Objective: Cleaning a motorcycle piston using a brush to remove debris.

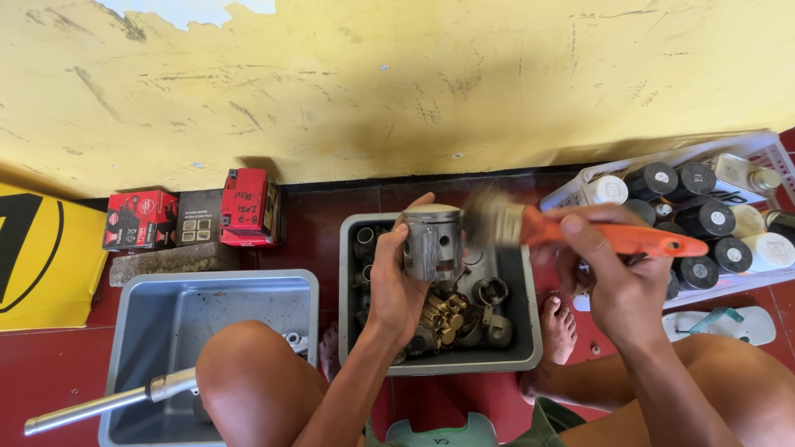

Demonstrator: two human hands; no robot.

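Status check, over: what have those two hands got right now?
Left hand grips grey metal piston. Right hand holds orange-handled brush, bristles at piston's side. Grey parts tray below, nothing blocking.

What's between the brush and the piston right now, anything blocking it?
Nothing visible. The left hand holds the piston upright above the tray of parts. The right hand holds the orange brush, and its blurred bristles sit right against the piston's upper right side.
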